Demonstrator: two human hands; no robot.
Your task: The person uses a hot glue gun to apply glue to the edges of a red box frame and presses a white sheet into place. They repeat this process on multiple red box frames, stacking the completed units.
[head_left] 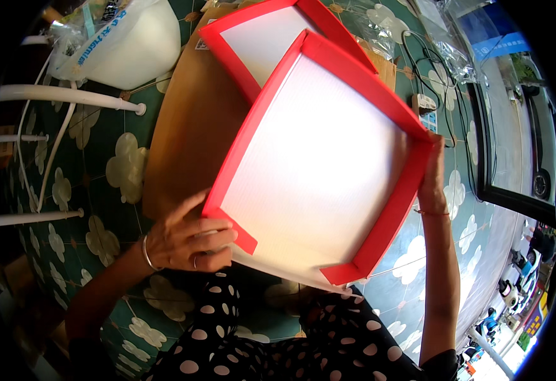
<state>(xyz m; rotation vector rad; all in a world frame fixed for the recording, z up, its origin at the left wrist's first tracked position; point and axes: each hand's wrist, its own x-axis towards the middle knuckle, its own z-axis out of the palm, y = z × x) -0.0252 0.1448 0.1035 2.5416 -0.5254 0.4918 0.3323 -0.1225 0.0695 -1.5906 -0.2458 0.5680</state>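
Tilted in front of me is a shallow tray-like piece [316, 165] with a white panel and raised red edges; part of its near side has no red edge. My left hand [192, 241] is closed round its near left corner, fingers over the red edge. At the far right corner my right hand [433, 171] grips the red side, most of its fingers hidden behind it. A similar red-edged white piece [262, 38] lies behind, partly covered by the one I hold. Both are over a brown cardboard sheet [186, 140] on the floor.
On the left are a white plastic chair seat [139, 47] in clear wrapping and white tubular legs [74, 95]. Black cables [459, 95] and a power strip [425, 109] lie on the patterned tile floor [125, 168]. A dark door frame [513, 198] stands at the right.
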